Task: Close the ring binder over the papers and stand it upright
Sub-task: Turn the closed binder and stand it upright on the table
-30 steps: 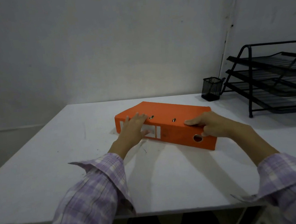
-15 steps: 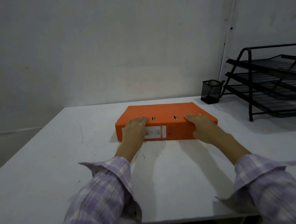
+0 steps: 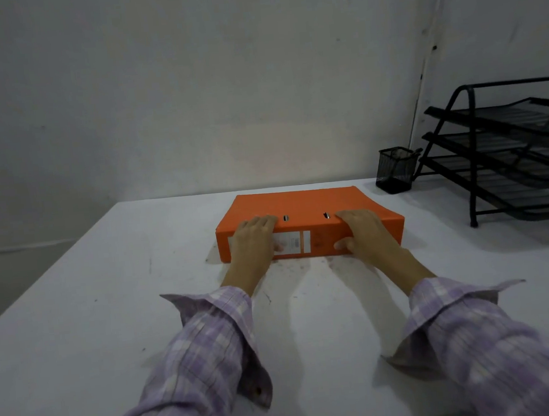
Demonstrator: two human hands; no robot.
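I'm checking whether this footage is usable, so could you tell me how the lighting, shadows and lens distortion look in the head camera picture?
Head view: dim, with a cool cast; the orange binder is the only bright colour. Soft shadows fall on the table toward the camera under the left hand and right hand. Wide-angle stretch enlarges the sleeves near the bottom corners. No glare; focus is fair throughout.

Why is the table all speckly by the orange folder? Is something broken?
Nothing looks broken. The table only has small dark scuffs near the closed orange binder, which lies flat and square under the left hand and right hand.
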